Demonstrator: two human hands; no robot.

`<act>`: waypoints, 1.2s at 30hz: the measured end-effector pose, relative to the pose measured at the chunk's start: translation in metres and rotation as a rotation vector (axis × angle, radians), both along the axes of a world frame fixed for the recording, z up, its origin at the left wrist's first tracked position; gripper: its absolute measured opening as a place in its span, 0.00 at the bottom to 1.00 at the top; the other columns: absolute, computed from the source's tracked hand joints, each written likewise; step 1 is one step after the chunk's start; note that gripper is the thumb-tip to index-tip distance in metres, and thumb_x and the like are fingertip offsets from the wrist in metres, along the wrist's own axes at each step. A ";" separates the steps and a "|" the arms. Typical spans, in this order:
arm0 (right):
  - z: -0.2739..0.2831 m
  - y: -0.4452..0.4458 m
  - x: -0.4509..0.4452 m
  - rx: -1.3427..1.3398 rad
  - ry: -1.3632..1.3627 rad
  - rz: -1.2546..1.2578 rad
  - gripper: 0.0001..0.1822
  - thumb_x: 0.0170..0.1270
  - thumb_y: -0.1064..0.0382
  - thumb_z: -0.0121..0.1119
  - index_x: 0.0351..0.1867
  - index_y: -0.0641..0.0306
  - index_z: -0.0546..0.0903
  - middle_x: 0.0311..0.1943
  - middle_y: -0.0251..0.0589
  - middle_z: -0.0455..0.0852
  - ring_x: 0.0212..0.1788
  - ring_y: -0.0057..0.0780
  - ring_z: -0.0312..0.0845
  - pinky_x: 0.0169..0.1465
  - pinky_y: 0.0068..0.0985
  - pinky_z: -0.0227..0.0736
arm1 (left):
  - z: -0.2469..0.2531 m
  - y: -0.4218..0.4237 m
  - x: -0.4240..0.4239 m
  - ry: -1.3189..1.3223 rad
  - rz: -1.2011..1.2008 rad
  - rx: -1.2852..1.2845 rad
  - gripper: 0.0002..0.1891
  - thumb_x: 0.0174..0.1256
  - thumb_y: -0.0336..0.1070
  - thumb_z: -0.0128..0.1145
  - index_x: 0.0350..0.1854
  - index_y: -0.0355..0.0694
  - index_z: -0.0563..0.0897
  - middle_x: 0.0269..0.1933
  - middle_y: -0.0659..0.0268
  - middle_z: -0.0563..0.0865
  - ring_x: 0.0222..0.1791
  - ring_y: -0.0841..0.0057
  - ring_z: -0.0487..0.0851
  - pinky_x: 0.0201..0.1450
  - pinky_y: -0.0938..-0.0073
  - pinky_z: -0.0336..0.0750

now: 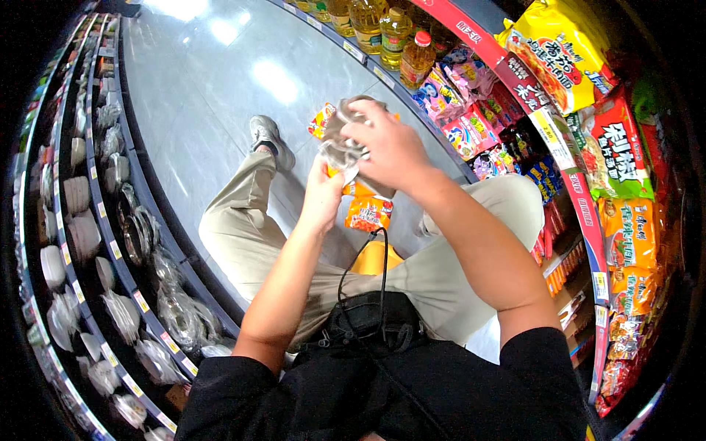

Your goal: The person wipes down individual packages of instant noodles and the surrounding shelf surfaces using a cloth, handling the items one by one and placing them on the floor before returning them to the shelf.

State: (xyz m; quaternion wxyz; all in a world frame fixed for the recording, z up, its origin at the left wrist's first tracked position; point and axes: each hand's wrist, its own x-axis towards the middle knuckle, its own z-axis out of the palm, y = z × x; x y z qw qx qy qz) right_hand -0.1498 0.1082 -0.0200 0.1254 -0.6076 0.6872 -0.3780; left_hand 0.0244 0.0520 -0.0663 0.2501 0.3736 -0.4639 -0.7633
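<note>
Both hands are together over the floor in front of my knees, at a crumpled silver-grey wrapper (337, 153) with orange printed parts. My left hand (324, 193) pinches its near edge between thumb and fingers. From the right, my right hand (394, 146) grips the upper side of the wrapper, its fingers bent and blurred by motion. An orange instant noodle packet (369, 213) shows just below the hands, above a yellow stool (376, 258). Another orange and yellow printed packet (321, 120) shows at the wrapper's far left. What lies under my right palm is hidden.
Shelves of instant noodle packs (631, 237) rise close on my right. Farther along stand cooking oil bottles (395, 38) and colourful snack bags (471, 132). Shelves of plastic-wrapped dishes (121, 317) line the left. A black waist bag (375, 317) lies on my lap; grey tiled floor (204, 71) stretches ahead.
</note>
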 end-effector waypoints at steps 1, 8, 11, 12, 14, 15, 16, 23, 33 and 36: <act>0.000 0.008 -0.008 0.030 -0.022 -0.039 0.18 0.48 0.60 0.70 0.44 0.51 0.85 0.60 0.39 0.78 0.56 0.44 0.81 0.54 0.40 0.81 | 0.011 0.000 0.006 -0.056 -0.075 -0.082 0.26 0.68 0.28 0.61 0.69 0.36 0.71 0.59 0.65 0.83 0.59 0.77 0.81 0.64 0.70 0.75; -0.021 0.063 -0.083 0.082 -1.252 -0.261 0.23 0.73 0.49 0.59 0.61 0.62 0.79 0.52 0.42 0.88 0.53 0.35 0.86 0.56 0.38 0.82 | 0.071 -0.002 0.034 0.263 -0.304 0.184 0.32 0.66 0.38 0.67 0.70 0.35 0.70 0.60 0.62 0.83 0.60 0.74 0.82 0.65 0.69 0.75; -0.009 0.066 -0.055 0.101 -1.818 -0.035 0.36 0.72 0.34 0.53 0.67 0.62 0.75 0.62 0.46 0.82 0.60 0.39 0.82 0.63 0.41 0.79 | 0.057 0.014 0.003 0.387 -0.185 0.223 0.29 0.73 0.40 0.60 0.72 0.39 0.68 0.64 0.61 0.81 0.60 0.72 0.82 0.64 0.64 0.78; -0.009 0.080 -0.047 0.128 -2.000 0.018 0.39 0.73 0.31 0.48 0.69 0.63 0.73 0.65 0.47 0.80 0.64 0.39 0.79 0.67 0.40 0.76 | 0.053 0.025 -0.018 0.378 -0.116 0.174 0.27 0.74 0.39 0.57 0.72 0.39 0.67 0.64 0.62 0.81 0.61 0.72 0.82 0.64 0.64 0.78; 0.016 0.073 -0.027 0.201 -1.823 0.009 0.41 0.74 0.29 0.43 0.72 0.62 0.70 0.67 0.46 0.78 0.64 0.39 0.78 0.68 0.39 0.74 | 0.049 0.038 -0.038 0.360 0.064 0.117 0.25 0.77 0.34 0.51 0.73 0.39 0.66 0.64 0.61 0.80 0.62 0.71 0.81 0.65 0.65 0.77; -0.013 0.078 -0.041 0.164 -2.075 0.065 0.35 0.76 0.37 0.50 0.71 0.63 0.70 0.66 0.47 0.78 0.63 0.38 0.79 0.66 0.37 0.76 | 0.068 0.048 -0.052 0.406 0.142 0.156 0.24 0.78 0.35 0.50 0.73 0.39 0.66 0.62 0.61 0.81 0.60 0.71 0.82 0.65 0.65 0.77; -0.028 0.074 -0.039 0.227 -1.821 -0.069 0.31 0.76 0.48 0.59 0.71 0.65 0.70 0.65 0.45 0.79 0.61 0.36 0.81 0.64 0.36 0.78 | 0.072 0.048 -0.054 0.422 0.175 0.181 0.22 0.80 0.37 0.48 0.72 0.39 0.67 0.61 0.61 0.82 0.58 0.72 0.84 0.64 0.67 0.78; -0.036 0.073 -0.047 0.498 -1.252 0.150 0.27 0.69 0.58 0.65 0.66 0.66 0.74 0.56 0.35 0.84 0.57 0.21 0.77 0.60 0.26 0.74 | 0.093 -0.020 -0.067 0.363 0.135 0.011 0.17 0.80 0.43 0.51 0.61 0.38 0.73 0.51 0.64 0.83 0.49 0.78 0.84 0.54 0.71 0.80; -0.023 0.045 -0.042 0.486 -0.799 0.300 0.23 0.68 0.63 0.63 0.63 0.66 0.77 0.48 0.33 0.85 0.50 0.19 0.75 0.57 0.25 0.73 | 0.281 -0.156 -0.257 0.168 -0.591 -1.456 0.16 0.75 0.42 0.59 0.57 0.39 0.79 0.49 0.62 0.83 0.52 0.73 0.80 0.61 0.71 0.73; 0.005 0.034 -0.043 0.568 -0.791 0.245 0.27 0.67 0.60 0.65 0.66 0.66 0.75 0.53 0.38 0.85 0.54 0.22 0.76 0.60 0.26 0.72 | 0.291 -0.160 -0.326 0.028 -0.725 -1.648 0.21 0.69 0.43 0.62 0.60 0.41 0.79 0.52 0.53 0.82 0.55 0.61 0.81 0.60 0.62 0.76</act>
